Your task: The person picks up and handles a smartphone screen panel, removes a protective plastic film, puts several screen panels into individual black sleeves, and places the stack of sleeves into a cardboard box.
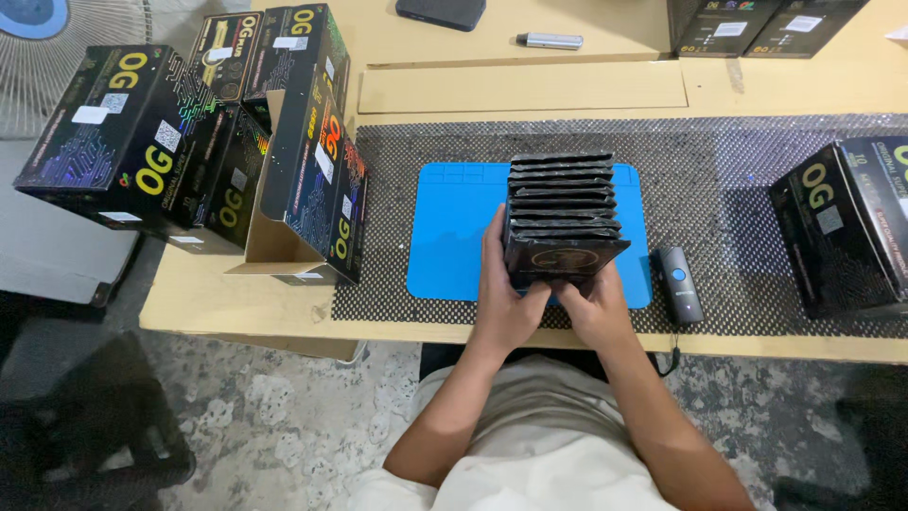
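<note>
Head view shows us clasping a row of flat black packets [562,203] standing on edge on the blue mat [445,237]. Our left hand [506,303] wraps the near left corner of the row, and our right hand [596,308] grips the front packet from below on the right. The row runs away from us up the mat's middle, leaving bare blue on its left. A small dark scanner [675,284] lies just beside the mat's right edge. Stacked black boxes [199,132] crowd the worktop's [530,85] left end, and another black box [846,232] sits well apart on the right, near the front edge.
</note>
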